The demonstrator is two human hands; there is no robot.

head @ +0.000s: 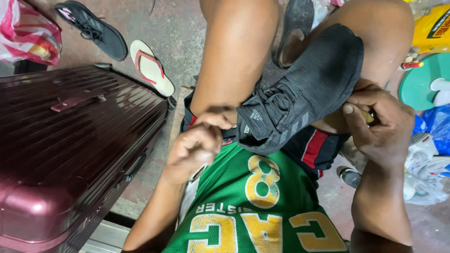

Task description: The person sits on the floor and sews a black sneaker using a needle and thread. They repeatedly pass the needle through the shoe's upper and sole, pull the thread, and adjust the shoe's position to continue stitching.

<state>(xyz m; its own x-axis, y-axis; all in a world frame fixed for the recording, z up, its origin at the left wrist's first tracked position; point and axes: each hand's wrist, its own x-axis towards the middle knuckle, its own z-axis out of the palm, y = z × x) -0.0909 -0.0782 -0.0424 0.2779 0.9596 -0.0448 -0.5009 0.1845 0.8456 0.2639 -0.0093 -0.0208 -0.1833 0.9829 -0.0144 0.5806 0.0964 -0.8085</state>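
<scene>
A black knit sneaker (304, 89) lies across my lap between my bare knees, toe pointing up right, laces facing me. My left hand (194, 150) is curled closed at the shoe's heel collar, fingertips pinched against its edge. My right hand (379, 124) grips the sole side of the sneaker near the forefoot, thumb pressed on the edge. A small yellowish thing (369, 115) shows between its fingers; I cannot tell what it is. I wear a green jersey (253, 206) and black shorts with red trim (314, 147).
A maroon hard suitcase (70, 140) lies flat at my left. On the concrete floor are a black sneaker (93, 28), a white flip-flop with red straps (152, 68) and another dark shoe (295, 33). A yellow container (431, 28), green lid (419, 84) and plastic bags (429, 154) crowd the right.
</scene>
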